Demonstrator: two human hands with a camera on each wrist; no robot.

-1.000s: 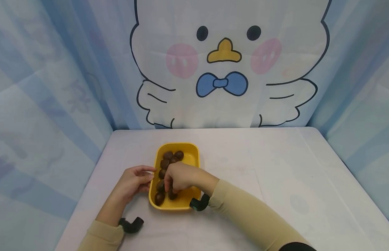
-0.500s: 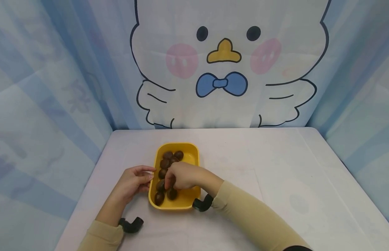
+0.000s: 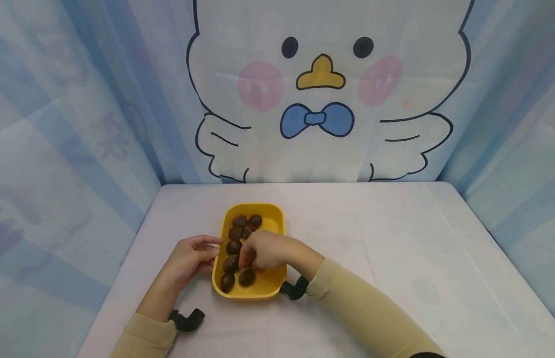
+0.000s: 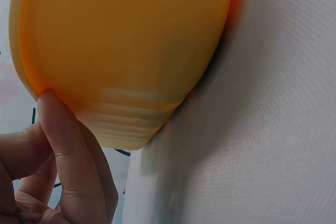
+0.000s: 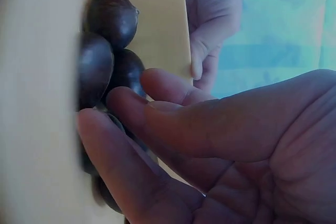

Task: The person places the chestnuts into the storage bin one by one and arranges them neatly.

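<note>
Several glossy brown chestnuts (image 3: pixel 234 247) lie in a yellow tray (image 3: pixel 273 215), lined up mostly along its left side. My right hand (image 3: pixel 267 250) reaches into the tray from the right, fingers loosely bent and pointing down among the chestnuts. In the right wrist view, the fingertips (image 5: pixel 89 121) are spread just over chestnuts (image 5: pixel 113 18), and part of one shows behind them. A single chestnut (image 3: pixel 246 277) sits right below this hand. At the tray's left rim, my left hand (image 3: pixel 194 256) touches the outside; in the left wrist view a fingertip (image 4: pixel 48 98) meets the yellow wall (image 4: pixel 131 40).
The tray stands on a white-covered table (image 3: pixel 371 233), left of its middle. Curtains with a cartoon bird print (image 3: pixel 322 149) enclose the back and sides. Black curved pieces (image 3: pixel 188 320) stick out at both wrists.
My right hand has shifted slightly right, away from the lower chestnuts, so more of them show. The chestnut at its fingertips now lies uncovered. The left hand and tray stay put.
</note>
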